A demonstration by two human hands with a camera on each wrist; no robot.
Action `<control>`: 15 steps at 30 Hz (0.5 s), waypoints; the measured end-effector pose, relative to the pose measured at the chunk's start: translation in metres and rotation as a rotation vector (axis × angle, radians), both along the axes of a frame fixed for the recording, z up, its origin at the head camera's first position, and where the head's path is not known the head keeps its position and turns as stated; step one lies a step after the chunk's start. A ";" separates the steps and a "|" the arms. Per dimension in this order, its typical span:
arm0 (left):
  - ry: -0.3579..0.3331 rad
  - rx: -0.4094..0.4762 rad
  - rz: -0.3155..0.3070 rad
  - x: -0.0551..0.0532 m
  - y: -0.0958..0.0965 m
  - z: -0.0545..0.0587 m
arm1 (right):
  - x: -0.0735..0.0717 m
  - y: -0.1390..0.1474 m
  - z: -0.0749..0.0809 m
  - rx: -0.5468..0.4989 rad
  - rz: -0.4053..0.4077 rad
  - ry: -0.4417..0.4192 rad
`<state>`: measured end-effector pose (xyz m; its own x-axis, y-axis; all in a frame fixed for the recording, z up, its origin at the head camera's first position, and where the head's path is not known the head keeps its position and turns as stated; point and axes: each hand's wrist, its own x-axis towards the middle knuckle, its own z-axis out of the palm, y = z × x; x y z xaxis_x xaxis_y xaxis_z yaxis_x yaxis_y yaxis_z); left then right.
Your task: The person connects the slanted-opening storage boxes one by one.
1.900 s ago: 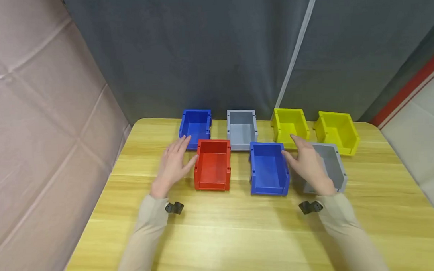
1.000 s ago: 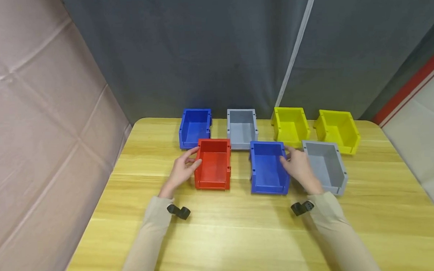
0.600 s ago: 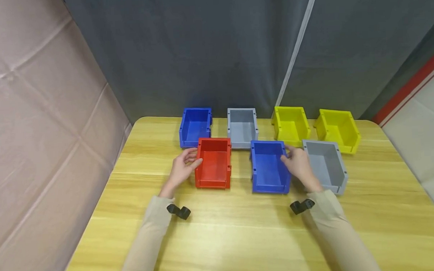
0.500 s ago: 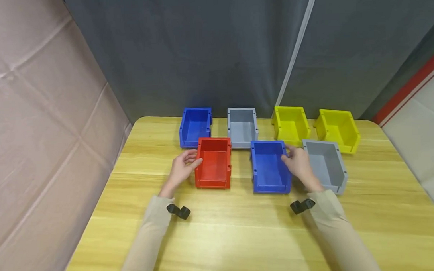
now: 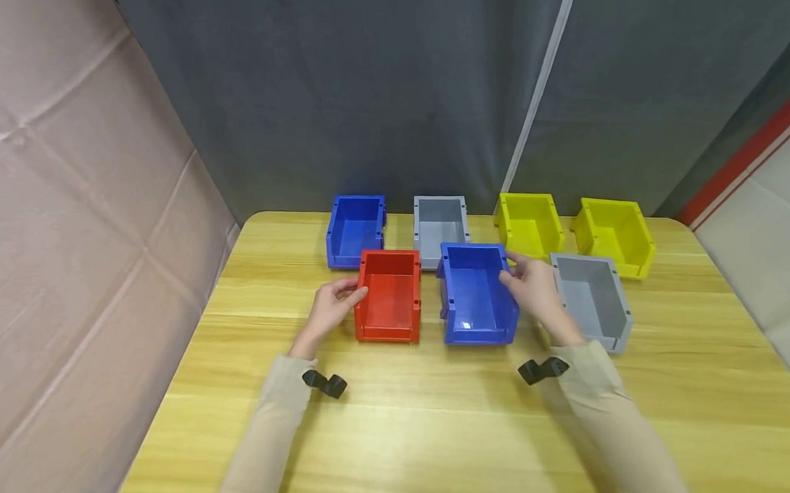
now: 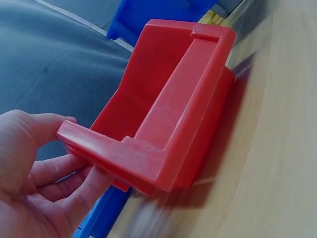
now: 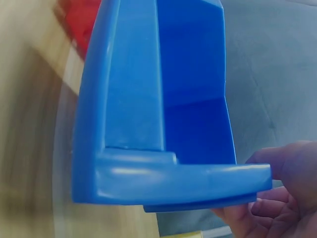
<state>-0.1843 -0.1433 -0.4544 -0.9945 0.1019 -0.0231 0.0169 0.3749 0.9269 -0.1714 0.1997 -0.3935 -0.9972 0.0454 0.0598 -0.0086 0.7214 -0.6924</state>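
Observation:
My left hand [image 5: 332, 307] pinches the left side wall of a red storage bin [image 5: 388, 297], thumb over the rim and fingers outside, as the left wrist view shows. On the other side, my right hand [image 5: 534, 289] grips the right wall of a blue storage bin [image 5: 478, 294]. In the right wrist view that blue bin [image 7: 133, 99] fills the middle, tilted, with the thumb at its rim and fingers curled beneath. The blue bin stands close beside the red one, a narrow gap between them, and overlaps the grey bin behind it.
Behind stand another blue bin [image 5: 357, 232], a grey bin [image 5: 441, 227] and two yellow bins, one left [image 5: 530, 226] and one right [image 5: 615, 237]. A second grey bin [image 5: 593, 301] sits right of my right hand. A dark curtain [image 5: 363, 95] hangs behind the wooden table [image 5: 401, 435].
Both hands came in from the sides and took hold of the red and blue bins. The blue bin has since shifted left and up in the view, toward the red one, which stays nearly in place.

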 end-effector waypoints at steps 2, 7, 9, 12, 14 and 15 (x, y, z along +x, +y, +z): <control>0.001 0.002 -0.002 0.003 0.002 0.006 | -0.001 -0.005 0.002 -0.015 0.004 0.008; -0.019 -0.023 -0.006 0.018 0.011 0.034 | -0.006 -0.015 0.005 -0.039 0.000 0.017; -0.026 -0.031 -0.007 0.018 0.012 0.036 | -0.007 -0.017 0.007 -0.042 -0.002 0.016; -0.033 -0.014 -0.001 0.010 0.008 0.020 | -0.009 -0.020 0.008 -0.054 0.003 0.030; -0.029 -0.003 0.002 0.006 0.005 0.011 | -0.010 -0.023 0.008 -0.058 0.006 0.047; -0.033 0.006 0.005 0.003 0.003 0.005 | -0.011 -0.024 0.008 -0.061 0.010 0.052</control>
